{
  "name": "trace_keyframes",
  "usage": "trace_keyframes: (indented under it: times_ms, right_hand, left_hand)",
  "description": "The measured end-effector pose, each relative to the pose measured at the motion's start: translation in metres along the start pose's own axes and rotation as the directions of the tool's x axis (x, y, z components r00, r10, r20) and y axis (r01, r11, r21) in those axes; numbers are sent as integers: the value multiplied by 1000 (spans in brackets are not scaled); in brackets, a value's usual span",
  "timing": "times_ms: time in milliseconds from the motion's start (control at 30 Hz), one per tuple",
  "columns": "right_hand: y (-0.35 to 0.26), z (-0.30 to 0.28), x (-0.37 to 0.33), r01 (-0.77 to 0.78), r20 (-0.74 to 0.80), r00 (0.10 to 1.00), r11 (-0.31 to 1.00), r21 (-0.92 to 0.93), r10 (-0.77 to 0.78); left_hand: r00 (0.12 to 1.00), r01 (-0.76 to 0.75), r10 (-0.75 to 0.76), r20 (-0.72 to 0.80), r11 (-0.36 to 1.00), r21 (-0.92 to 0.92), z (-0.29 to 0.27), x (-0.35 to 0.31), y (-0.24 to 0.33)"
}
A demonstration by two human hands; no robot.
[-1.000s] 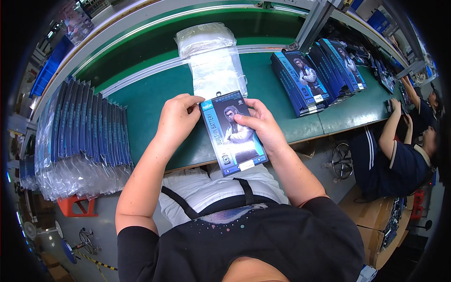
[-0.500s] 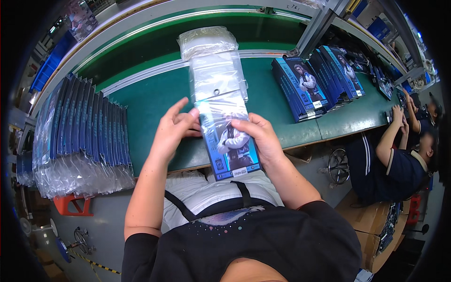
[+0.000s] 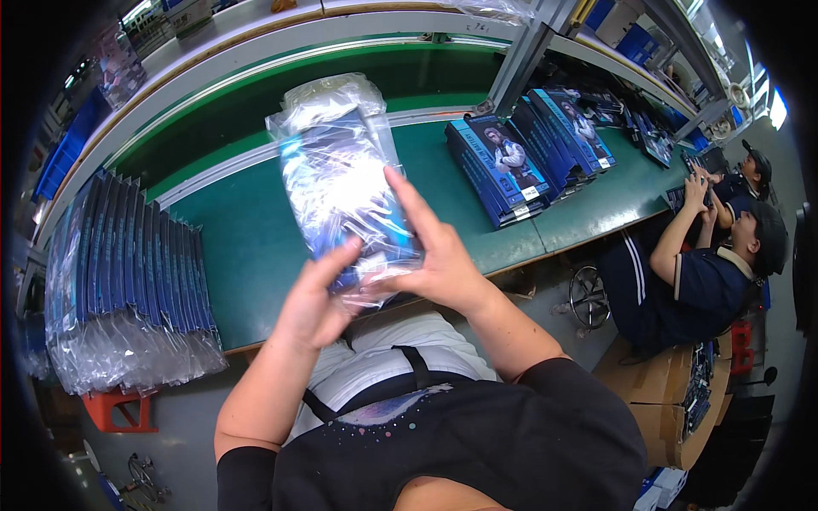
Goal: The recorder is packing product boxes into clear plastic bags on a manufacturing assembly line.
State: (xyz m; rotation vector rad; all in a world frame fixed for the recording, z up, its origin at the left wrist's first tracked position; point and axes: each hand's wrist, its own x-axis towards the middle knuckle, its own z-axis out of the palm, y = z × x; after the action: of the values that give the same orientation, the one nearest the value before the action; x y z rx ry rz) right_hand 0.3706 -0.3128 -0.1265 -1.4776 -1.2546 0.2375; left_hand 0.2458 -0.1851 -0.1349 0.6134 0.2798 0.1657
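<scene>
A flat blue box in a clear plastic bag (image 3: 336,192) is tilted up in front of me over the table, with strong glare across its face. At its lower left end my left hand (image 3: 322,294) grips it, the thumb lying on the film. My right hand (image 3: 439,260) holds its lower right corner, one finger stretched along the right edge. Bunched film shows between the two hands. Behind the box lies a stack of clear plastic bags (image 3: 332,89), partly covered by it.
Bagged blue boxes (image 3: 128,255) stand in a long row at the left. Stacks of blue boxes without bags (image 3: 503,166) are at the right on the green table (image 3: 243,230). Farther right, co-workers (image 3: 707,272) sit by a cardboard carton (image 3: 648,392). A red stool (image 3: 119,413) stands below left.
The box was partly under the film with its lower end bare; now it is inside the bag. It has been turned and raised, and both hands have shifted to its near end.
</scene>
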Motion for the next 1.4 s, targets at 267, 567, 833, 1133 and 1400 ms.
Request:
trace_keyframes:
  times_ms: [267, 567, 833, 1133, 1400]
  right_hand:
    - [-19, -2, -13, 389, -317, 867, 920, -54, -385]
    - [-13, 16, 8, 399, -20, 917, 917, 6, -398]
    - [76, -122, 37, -440, -483, 875, 446, -780, 18]
    - [49, -71, 27, -215, -552, 823, 829, -516, -130]
    - [55, -41, -9, -429, 204, 822, 343, 836, 531]
  left_hand:
    - [937, 185, -238, 258, 960, 212, -13, -9, 15]
    - [901, -249, 385, -199, 836, 488, 2, -33, 20]
    - [757, 269, 627, 187, -558, 785, -93, -55, 32]
    - [749, -135, 383, 541, -710, 691, -66, 27, 23]
    - [769, -255, 395, 502, -531, 808, -67, 64, 27]
